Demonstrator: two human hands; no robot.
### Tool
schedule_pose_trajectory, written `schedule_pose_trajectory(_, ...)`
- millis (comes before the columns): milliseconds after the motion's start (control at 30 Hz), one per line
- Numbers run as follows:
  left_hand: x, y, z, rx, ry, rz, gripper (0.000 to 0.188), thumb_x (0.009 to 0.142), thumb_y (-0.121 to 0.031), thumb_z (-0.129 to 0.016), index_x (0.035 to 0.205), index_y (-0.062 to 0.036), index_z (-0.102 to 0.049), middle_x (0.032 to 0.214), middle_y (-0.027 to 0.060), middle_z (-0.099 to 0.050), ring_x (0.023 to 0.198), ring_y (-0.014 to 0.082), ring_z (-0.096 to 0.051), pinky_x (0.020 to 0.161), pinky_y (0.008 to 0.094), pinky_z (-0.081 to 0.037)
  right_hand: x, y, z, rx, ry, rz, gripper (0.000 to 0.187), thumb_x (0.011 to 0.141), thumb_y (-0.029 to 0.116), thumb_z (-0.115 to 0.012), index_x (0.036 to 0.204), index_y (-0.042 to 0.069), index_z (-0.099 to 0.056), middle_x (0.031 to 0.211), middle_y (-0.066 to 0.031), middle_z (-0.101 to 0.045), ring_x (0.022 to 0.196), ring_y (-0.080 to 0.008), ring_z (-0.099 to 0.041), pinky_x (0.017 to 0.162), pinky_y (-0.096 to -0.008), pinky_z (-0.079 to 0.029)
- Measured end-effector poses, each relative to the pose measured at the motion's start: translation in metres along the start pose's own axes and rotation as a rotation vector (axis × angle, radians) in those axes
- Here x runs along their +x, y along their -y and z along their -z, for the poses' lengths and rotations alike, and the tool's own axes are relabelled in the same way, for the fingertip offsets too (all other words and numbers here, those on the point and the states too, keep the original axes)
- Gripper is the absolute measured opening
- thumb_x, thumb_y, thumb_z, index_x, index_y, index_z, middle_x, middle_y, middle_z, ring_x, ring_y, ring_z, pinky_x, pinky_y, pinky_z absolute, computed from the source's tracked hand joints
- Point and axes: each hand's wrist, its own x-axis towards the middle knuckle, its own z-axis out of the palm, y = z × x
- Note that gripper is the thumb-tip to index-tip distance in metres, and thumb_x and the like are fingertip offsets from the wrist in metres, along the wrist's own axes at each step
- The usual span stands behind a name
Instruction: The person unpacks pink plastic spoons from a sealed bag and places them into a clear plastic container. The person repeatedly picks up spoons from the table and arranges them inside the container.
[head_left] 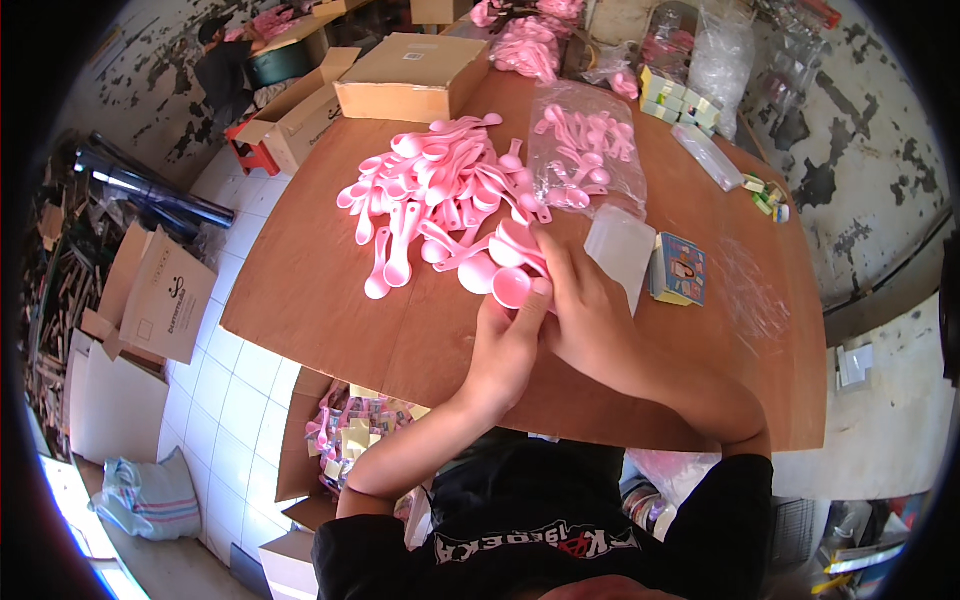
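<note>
Over the wooden table (330, 290), near its front edge, my two hands come together around a few pink plastic spoons (512, 288). My left hand (506, 345) grips them from below, thumb pressed near a round bowl. From the right, my right hand (585, 310) closes its fingers over the same spoons; how the grip divides between the hands is partly hidden. Just beyond lies a big loose pile of pink spoons (440, 170). A clear plastic bag (632, 180) with more pink spoons rests to its right. Beside my right hand are a whitish translucent sheet (615, 245) and a stack of colourful cards (680, 270).
A closed cardboard box (410, 80) stands at the table's far left. Small green-and-white boxes (680, 105) and a clear plastic case (708, 157) sit far right. Below the table's front edge, an open carton (300, 440) holds packaged pink items. Another person (225, 70) works at the back left.
</note>
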Motion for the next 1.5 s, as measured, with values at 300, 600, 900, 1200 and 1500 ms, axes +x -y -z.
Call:
schedule_pose_trajectory(300, 0.031, -0.047, 0.052, 0.091, -0.061, 0.079, 0.051, 0.098, -0.026, -0.059, 0.138, -0.0032, -0.038, 0.134, 0.0136, -0.048, 0.115, 0.0248, -0.057, 0.099, 0.039, -0.047, 0.068, -0.044, -0.062, 0.2, 0.041, 0.099, 0.058, 0.078, 0.005, -0.064, 0.132, 0.003, -0.044, 0.114, -0.0225, -0.056, 0.102, -0.0417, -0.06, 0.078, -0.0483, -0.053)
schedule_pose_trajectory(600, 0.057, -0.065, 0.102, 1.567, -0.17, -0.84, 0.064, 0.085, -0.027, -0.071, 0.139, -0.0074, -0.044, 0.14, 0.0228, -0.043, 0.124, 0.0391, -0.045, 0.104, 0.0513, -0.035, 0.108, -0.05, -0.088, 0.117, 0.181, 0.261, 0.056, 0.072, 0.019, -0.076, 0.125, 0.011, -0.059, 0.115, -0.0116, -0.061, 0.103, -0.031, -0.062, 0.082, -0.0422, -0.053)
schedule_pose_trajectory(900, 0.074, -0.038, 0.127, 1.924, 0.03, -0.716, 0.052, 0.09, -0.03, -0.059, 0.137, -0.0084, -0.05, 0.149, 0.0207, -0.037, 0.136, 0.0393, -0.038, 0.11, 0.0583, -0.028, 0.085, -0.053, -0.067, 0.028, 0.116, 0.136, 0.038, 0.073, 0.022, -0.074, 0.105, 0.003, -0.065, 0.105, -0.0119, -0.062, 0.098, -0.0336, -0.062, 0.082, -0.044, -0.052)
schedule_pose_trajectory(1200, 0.077, -0.04, 0.122, 1.899, 0.009, -0.747, 0.05, 0.087, -0.034, -0.062, 0.129, -0.0061, -0.056, 0.144, 0.022, -0.042, 0.129, 0.0395, -0.044, 0.107, 0.0598, -0.031, 0.088, -0.139, -0.034, -0.349, 0.422, -0.53, 0.024, 0.077, 0.017, -0.062, 0.09, -0.001, -0.071, 0.106, -0.0263, -0.066, 0.104, -0.0388, -0.063, 0.087, -0.046, -0.052)
schedule_pose_trajectory(1500, 0.076, -0.044, 0.12, 1.908, 0.017, -0.747, 0.05, 0.086, -0.036, -0.064, 0.126, -0.0068, -0.058, 0.144, 0.0208, -0.043, 0.127, 0.0394, -0.046, 0.108, 0.0569, -0.031, 0.138, -0.211, -0.075, -0.36, 0.408, -0.661, 0.036, 0.081, 0.025, -0.064, 0.107, 0.001, -0.066, 0.117, -0.0245, -0.063, 0.111, -0.0358, -0.062, 0.092, -0.0449, -0.05)
